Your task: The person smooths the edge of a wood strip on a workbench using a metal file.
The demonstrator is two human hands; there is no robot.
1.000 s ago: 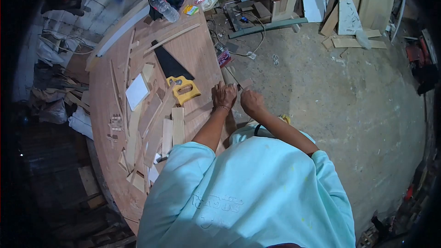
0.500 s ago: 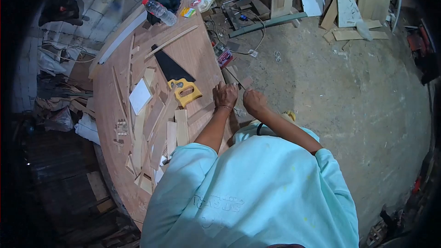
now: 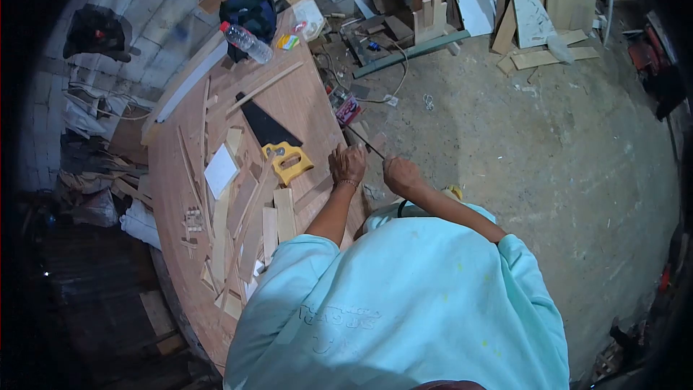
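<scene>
At the right edge of the wooden worktable (image 3: 317,87), my left hand (image 3: 348,164) presses down with its fingers curled over. What lies beneath those fingers is hidden. My right hand (image 3: 404,175) is a closed fist just off the table edge, wrapped round one end of a thin dark rod-shaped tool (image 3: 368,144). The tool slants up and left, past my left fingertips; its exact kind cannot be made out. A handsaw (image 3: 271,126) with a yellow handle lies on the table, left of my left hand.
Wood strips (image 3: 285,213) and a white tile-like piece (image 3: 221,172) cover the table's left part. A plastic bottle (image 3: 247,42) and a dark bag (image 3: 249,11) stand at its far end. Boards (image 3: 473,0) lean beyond the concrete floor (image 3: 548,166).
The view has tilted slightly, so the table and saw appear lower. My right hand has drawn a little away from my left, still gripping the rod-shaped tool.
</scene>
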